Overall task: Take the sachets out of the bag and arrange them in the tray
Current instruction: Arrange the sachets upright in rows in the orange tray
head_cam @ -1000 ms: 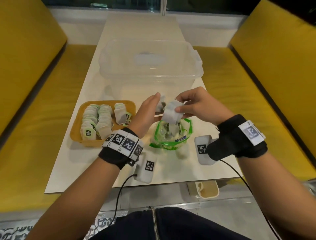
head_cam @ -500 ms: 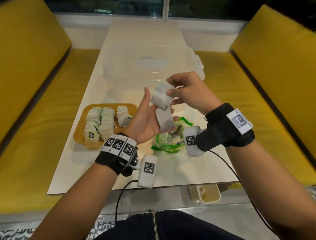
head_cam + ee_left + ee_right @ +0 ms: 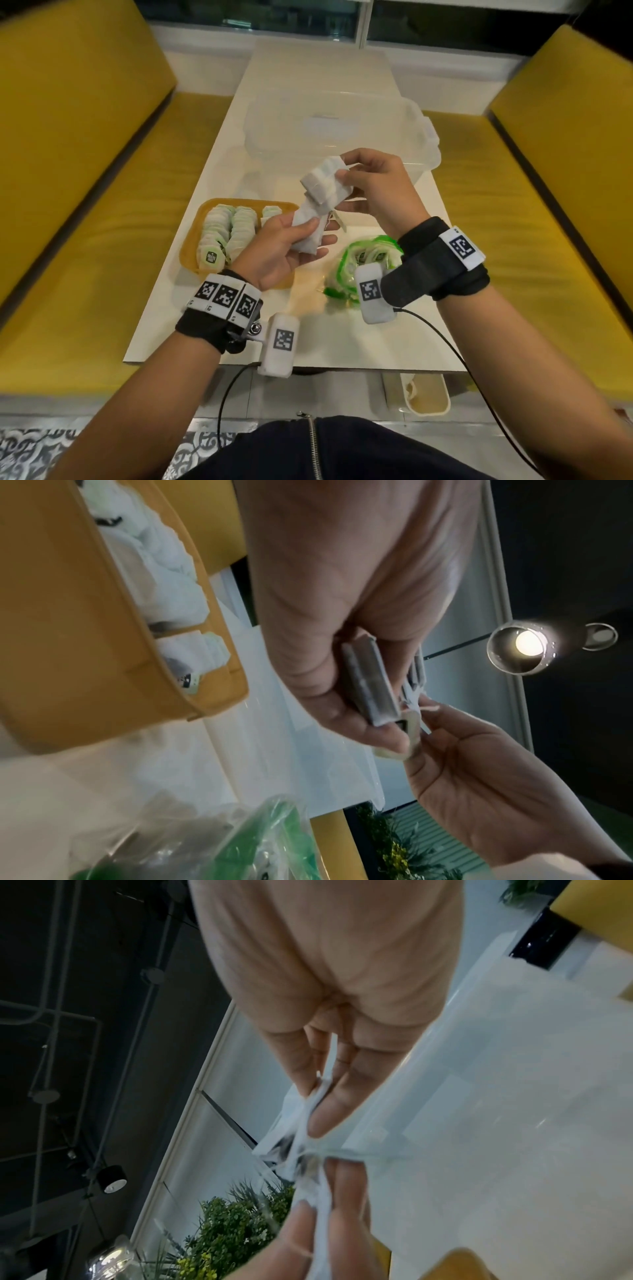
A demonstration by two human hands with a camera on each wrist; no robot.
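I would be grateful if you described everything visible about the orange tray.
The orange tray is a shallow, rounded-corner rectangle, plastic-looking, lying flat on the white table left of the green bag. Two packed rows of white sachets stand on edge inside, with a few more beside them. The left hand overlaps its near right part; contact is unclear.

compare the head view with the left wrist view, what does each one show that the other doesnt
Only the head view shows the clear lidded container at the table's far end, both wristbands, and the whole yellow tray with its rows of sachets.

Only the left wrist view shows a lit ceiling lamp, green foliage low in the frame, and the edges of the sachets side on.

Both show the left hand gripping the sachets, the right hand pinching them from the other end, the tray, and the green bag on the table.
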